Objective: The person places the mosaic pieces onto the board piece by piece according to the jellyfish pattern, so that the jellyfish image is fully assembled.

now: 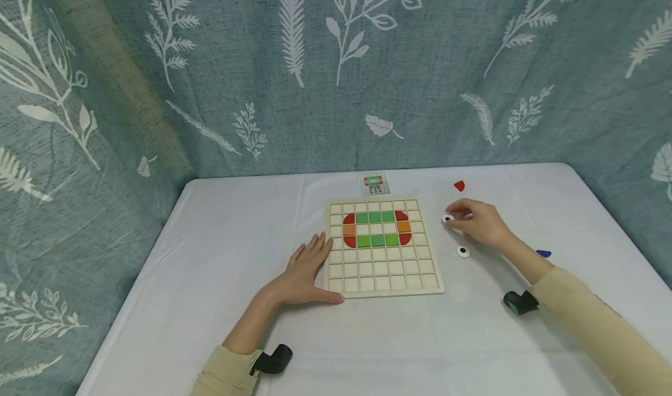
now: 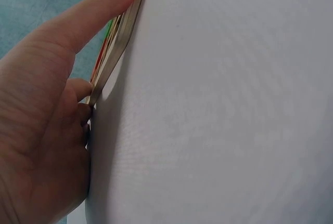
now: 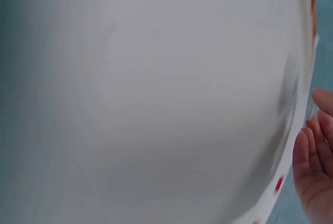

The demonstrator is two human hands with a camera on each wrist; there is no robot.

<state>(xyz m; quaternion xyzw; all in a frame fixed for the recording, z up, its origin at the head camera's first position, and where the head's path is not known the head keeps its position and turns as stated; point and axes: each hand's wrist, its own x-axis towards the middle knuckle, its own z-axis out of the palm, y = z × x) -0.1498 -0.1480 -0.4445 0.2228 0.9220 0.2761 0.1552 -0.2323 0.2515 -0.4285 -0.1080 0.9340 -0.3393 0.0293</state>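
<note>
A square wooden grid board point(image 1: 405, 283) lies flat on the table. Red curved corner pieces point(image 1: 349, 241), orange squares point(image 1: 403, 226) and green squares point(image 1: 374, 217) form a ring on its upper part. My left hand point(image 1: 301, 276) rests at the lower left corner, fingers spread along the side and thumb on the front edge; the left wrist view shows that thumb point(image 2: 99, 16) against the rim. To the board's right, my right hand point(image 1: 480, 222) pinches a white round eye piece point(image 1: 447, 217) with a black dot. A matching eye piece point(image 1: 463, 252) lies just below it.
Behind the board lies a small picture card point(image 1: 374, 183) with a coloured figure. A red piece point(image 1: 459, 185) sits at the back right, and a blue piece point(image 1: 543, 253) lies beside my right forearm. A patterned curtain point(image 1: 315, 122) hangs behind the white-covered table.
</note>
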